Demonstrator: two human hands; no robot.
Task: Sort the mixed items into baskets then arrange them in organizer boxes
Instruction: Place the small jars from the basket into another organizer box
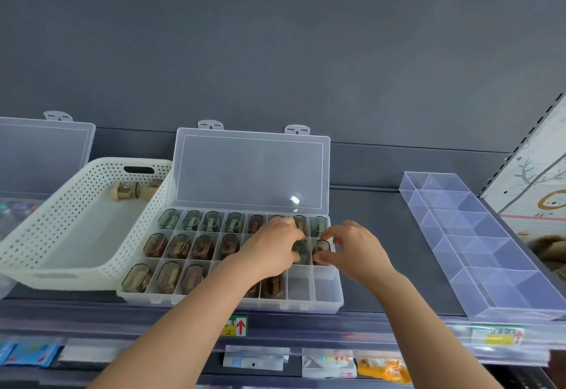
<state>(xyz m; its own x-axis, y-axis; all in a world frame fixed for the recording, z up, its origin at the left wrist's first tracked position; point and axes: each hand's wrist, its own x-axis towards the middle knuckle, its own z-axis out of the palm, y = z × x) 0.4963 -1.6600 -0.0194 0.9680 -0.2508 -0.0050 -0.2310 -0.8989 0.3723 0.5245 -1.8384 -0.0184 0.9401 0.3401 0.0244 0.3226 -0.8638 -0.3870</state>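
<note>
At the right fingertips: the right hand (352,247) has thumb and forefinger narrowly closed on a brown capsule case (321,250) in the last cell of the middle row, with its other fingers loosely curled above.
Left hand: the left hand (272,247) arches over the next cell to the left, thumb and fingertips curled round a greenish capsule case (300,249). The cells under its palm are hidden.
Long axis: both cases lie front to back along their cells. Each hand appears to take its case end to end, thumb at the near end and fingertip at the far end.
Empty cells: two empty cells (299,287) sit in the front row, directly toward the person from both cases. The right hand is nearer the corner one.
Room to move: the organizer box (232,304) has its lid (251,171) standing upright behind the back row, so the free way looks to be upward and toward the person.
Basket: the white basket (36,272) sits just beside the box's left wall, with two loose items (127,190) at its far end. They are on the left hand's side.
Further out: a clear divided tray (477,251) stands well apart on the right.
</note>
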